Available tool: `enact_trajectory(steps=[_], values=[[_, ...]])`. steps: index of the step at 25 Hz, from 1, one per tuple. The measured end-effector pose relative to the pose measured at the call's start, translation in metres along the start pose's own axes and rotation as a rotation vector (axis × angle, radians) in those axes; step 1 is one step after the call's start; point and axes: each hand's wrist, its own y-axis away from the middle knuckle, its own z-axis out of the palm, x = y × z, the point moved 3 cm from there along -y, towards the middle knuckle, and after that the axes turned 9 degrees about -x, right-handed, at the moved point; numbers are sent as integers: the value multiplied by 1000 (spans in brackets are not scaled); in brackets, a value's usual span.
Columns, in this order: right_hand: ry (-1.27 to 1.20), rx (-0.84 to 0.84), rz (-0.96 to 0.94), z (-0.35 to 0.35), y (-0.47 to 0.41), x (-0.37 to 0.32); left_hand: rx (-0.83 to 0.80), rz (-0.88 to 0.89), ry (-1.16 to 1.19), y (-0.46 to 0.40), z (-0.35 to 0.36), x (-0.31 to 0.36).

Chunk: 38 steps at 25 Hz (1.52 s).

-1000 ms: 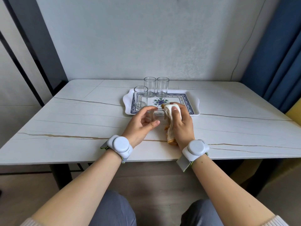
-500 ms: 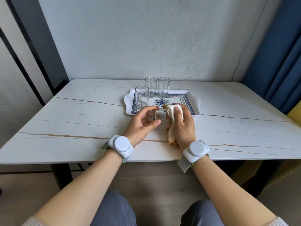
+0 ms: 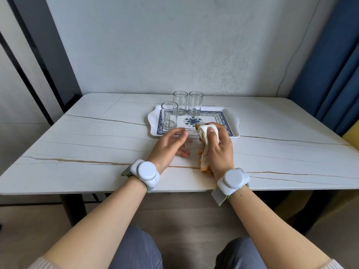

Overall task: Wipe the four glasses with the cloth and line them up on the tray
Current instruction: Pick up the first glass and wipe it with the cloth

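A clear glass lies on its side between my hands, just in front of the tray. My left hand curls round its base end. My right hand grips a white cloth with an orange edge and presses it against the glass's mouth. Three more clear glasses stand upright on the white tray with a blue pattern: one at the front left and two side by side at the back.
The white marble-look table reaches to a grey wall. A blue curtain hangs at the right, with a yellow seat below it. A dark frame stands at the left. My knees are under the table's front edge.
My hands and the glass have stayed in nearly the same place; my left fingers have shifted a little on the glass. The three glasses on the tray have not moved.
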Motion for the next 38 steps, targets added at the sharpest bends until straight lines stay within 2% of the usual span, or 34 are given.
enact_trajectory(steps=[2, 6, 11, 15, 21, 24, 27, 38], values=[[4, -6, -16, 0, 1, -1, 0, 6, -15, -1, 0, -3], [-10, -6, 1, 0, 2, -2, -44, 130, -156, 5, -4, -1], [51, 13, -7, 1, 2, -3, -5, 39, -51, 2, 0, -2], [65, -15, -29, 1, 0, -3, -12, 125, -189, 4, -1, 1], [21, 110, 43, 4, -12, -10, -51, 126, -253, 4, 4, -4], [-84, 168, 52, 13, -25, -19, -102, 91, -161, 1, 5, -7], [-113, 176, 46, 30, -22, -23, -29, 66, 2, 1, -2, -6], [268, -9, 26, 30, 3, -23, 75, 22, 141, -2, -10, -10]])
